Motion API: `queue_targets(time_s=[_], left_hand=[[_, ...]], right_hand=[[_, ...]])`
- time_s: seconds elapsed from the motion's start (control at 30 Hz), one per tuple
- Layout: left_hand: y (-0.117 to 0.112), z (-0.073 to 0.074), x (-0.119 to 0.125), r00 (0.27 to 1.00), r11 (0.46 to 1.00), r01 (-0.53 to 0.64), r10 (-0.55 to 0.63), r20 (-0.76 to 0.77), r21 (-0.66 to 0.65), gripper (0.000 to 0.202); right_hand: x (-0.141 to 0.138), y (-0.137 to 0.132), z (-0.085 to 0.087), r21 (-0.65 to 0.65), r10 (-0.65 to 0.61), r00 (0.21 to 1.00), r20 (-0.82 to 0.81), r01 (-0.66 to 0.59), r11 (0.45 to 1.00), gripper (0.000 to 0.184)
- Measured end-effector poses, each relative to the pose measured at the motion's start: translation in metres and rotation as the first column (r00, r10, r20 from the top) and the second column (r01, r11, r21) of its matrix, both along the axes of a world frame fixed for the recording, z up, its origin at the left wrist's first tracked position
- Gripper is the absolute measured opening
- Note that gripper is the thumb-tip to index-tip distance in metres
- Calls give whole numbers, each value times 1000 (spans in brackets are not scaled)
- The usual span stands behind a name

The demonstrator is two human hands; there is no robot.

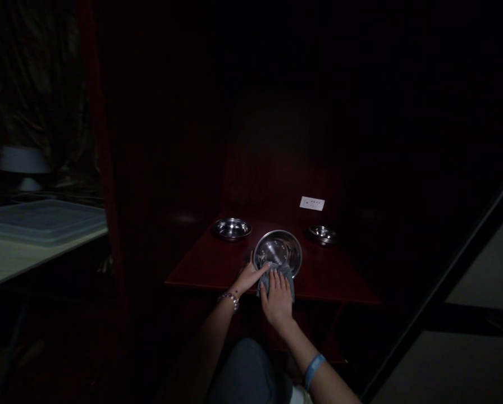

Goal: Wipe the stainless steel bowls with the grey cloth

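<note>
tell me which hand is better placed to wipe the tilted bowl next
Probably the right hand: it lies on the cloth against the tilted bowl, while the left hand holds that bowl by its rim.

Two shiny bowls sit on the far side of the red worktop (331, 278): one on the left (232, 229), one on the right (323, 235). A white plug socket (312, 203) is on the dark back wall (272, 179). Far to the left, a pale worktop (7, 264) has a flat, see-through plastic box (45, 221) on it. Behind that is a white lamp shape (24, 160), hard to see.
</note>
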State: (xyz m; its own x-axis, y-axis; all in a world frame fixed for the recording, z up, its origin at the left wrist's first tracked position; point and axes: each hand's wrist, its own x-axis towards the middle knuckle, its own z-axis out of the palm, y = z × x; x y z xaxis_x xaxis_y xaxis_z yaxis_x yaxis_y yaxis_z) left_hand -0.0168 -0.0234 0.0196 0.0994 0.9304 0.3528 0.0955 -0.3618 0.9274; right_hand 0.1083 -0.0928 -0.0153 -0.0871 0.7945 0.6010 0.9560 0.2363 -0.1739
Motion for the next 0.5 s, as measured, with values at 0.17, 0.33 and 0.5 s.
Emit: queue_targets(time_s=[0.17, 0.33, 0.5], left_hand=[[12, -6, -1, 1000, 999, 19, -20, 18, 43, 63], [23, -12, -1, 999, 998, -22, 20, 46, 52, 53], [21, -10, -1, 998, 995, -24, 19, 55, 95, 56]], right_hand=[[-21, 0, 1, 12, 13, 999, -43, -12, 1000, 63], [-8, -6, 8, -94, 110, 989, 102, -101, 990, 61], [36, -4, 16, -107, 263, 940, 219, -245, 964, 59]])
